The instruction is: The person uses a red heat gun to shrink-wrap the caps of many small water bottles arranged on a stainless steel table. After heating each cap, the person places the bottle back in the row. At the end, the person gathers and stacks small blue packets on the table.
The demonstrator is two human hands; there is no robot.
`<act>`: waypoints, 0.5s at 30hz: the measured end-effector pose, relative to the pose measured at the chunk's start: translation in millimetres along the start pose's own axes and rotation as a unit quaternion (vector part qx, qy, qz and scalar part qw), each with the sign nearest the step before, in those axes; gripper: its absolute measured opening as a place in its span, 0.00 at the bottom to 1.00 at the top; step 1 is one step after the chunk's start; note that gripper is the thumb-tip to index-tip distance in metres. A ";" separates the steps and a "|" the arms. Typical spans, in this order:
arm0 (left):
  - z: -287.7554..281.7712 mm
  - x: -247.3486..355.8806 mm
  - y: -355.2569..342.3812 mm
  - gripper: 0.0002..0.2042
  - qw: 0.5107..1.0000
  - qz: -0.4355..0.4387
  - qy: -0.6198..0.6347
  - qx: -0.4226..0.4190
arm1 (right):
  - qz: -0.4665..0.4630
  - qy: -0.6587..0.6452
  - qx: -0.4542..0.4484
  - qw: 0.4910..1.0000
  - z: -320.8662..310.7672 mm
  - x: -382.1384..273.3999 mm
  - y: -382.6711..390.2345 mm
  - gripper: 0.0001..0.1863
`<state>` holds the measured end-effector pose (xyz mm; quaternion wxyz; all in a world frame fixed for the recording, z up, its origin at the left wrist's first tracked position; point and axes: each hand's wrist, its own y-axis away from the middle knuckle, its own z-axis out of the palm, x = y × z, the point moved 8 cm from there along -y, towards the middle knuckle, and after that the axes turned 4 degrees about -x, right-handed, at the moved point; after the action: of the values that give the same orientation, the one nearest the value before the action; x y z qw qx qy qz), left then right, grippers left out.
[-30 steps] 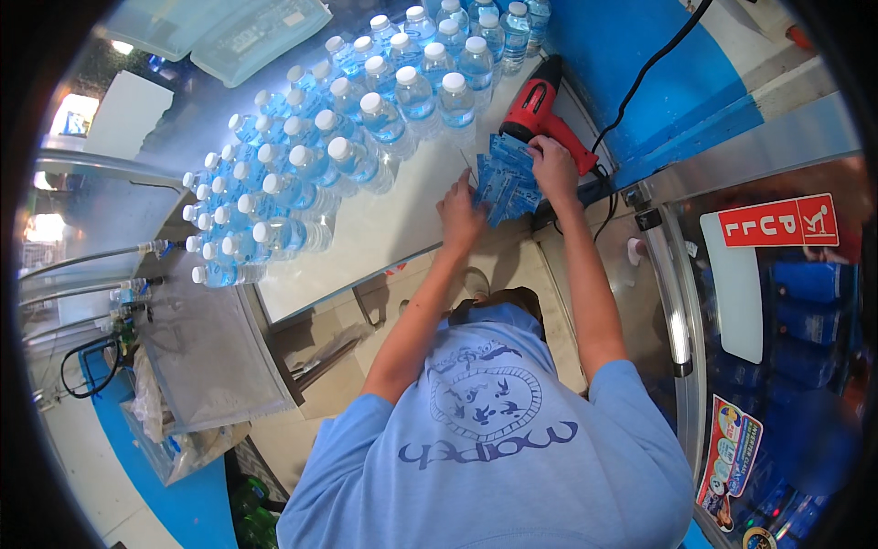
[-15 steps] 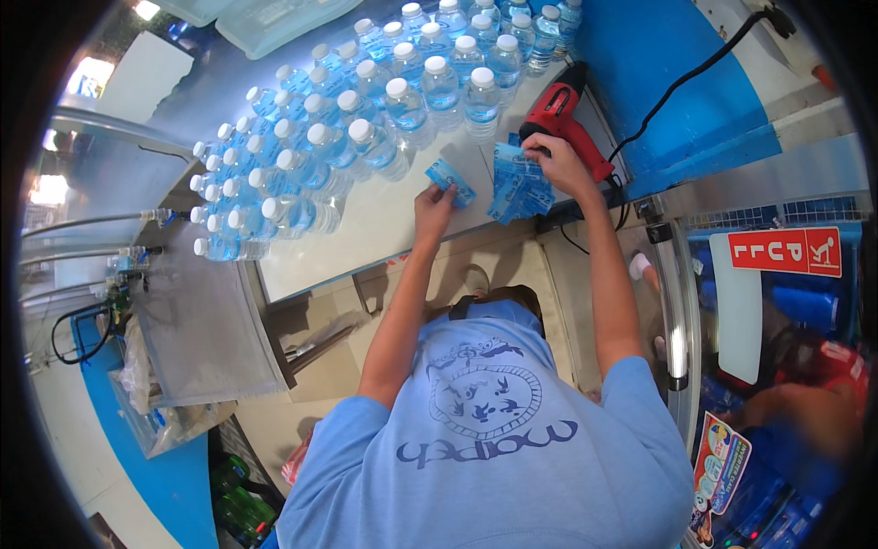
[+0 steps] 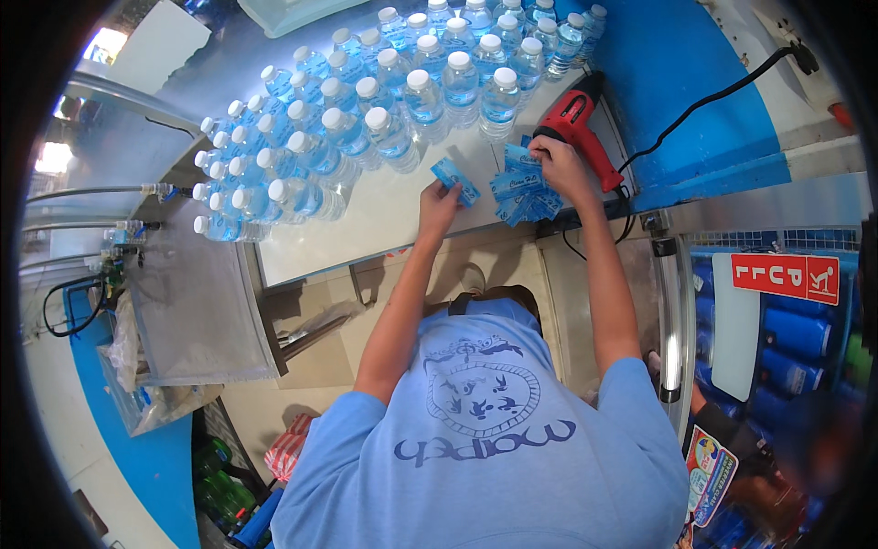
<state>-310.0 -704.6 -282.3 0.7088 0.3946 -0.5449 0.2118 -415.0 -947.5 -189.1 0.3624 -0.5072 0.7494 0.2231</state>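
Pinched in my left hand (image 3: 439, 209) is a small blue printed bottle label (image 3: 455, 179), held just above the white worktop (image 3: 366, 210). My right hand (image 3: 562, 169) has its fingertips closed at the top of a loose, fanned pile of blue labels (image 3: 523, 197), gripping one near its upper edge. Right beside that hand lies a red heat gun (image 3: 585, 123), its dark nozzle toward the far side. Several rows of small clear water bottles (image 3: 393, 142) with white caps stand beyond and left of my hands, with blue labels around them.
A black cable (image 3: 704, 110) runs along the blue wall surface at the right. A steel sink-like counter (image 3: 197, 302) with hoses lies at the left. Beyond the door handle (image 3: 672, 339) at the right, a blurred person and blue containers show. Green bottles (image 3: 219, 489) sit low at the left.
The whole view has shifted slightly. My hands stay almost in place, the left on its label and the right at the pile. The person beyond the door has moved.
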 end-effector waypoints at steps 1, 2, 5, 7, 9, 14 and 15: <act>-1.3 -0.8 0.3 0.11 1.000 0.001 -0.002 0.004 | -0.020 -0.031 0.000 0.999 -0.1 -3.9 -0.8 0.08; -1.9 -1.7 0.6 0.11 1.000 -0.002 -0.004 0.005 | 0.007 0.018 -0.035 0.999 6.8 -0.6 -1.3 0.09; -5.4 -3.1 7.9 0.11 1.000 -0.007 -0.006 0.006 | 0.022 0.147 -0.077 0.986 27.6 1.6 5.0 0.13; -8.9 -4.0 18.1 0.11 1.000 -0.009 0.005 0.006 | 0.017 0.236 -0.056 0.970 34.6 -0.2 18.0 0.16; -15.6 -6.6 32.0 0.11 1.000 -0.020 -0.007 0.005 | -0.024 0.284 -0.046 0.957 40.6 -7.0 25.2 0.20; -36.8 -16.7 65.3 0.10 0.999 -0.041 0.021 0.004 | -0.030 0.285 -0.083 0.955 45.6 -5.1 21.1 0.25; -41.1 -18.2 69.3 0.10 0.998 -0.040 0.038 0.006 | -0.017 0.290 -0.106 0.951 47.7 -1.5 16.7 0.25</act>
<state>-341.5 -628.3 -280.5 0.7346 0.4122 -0.4999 0.2014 -414.9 -906.7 -219.0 0.0778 -0.5982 0.7854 0.1386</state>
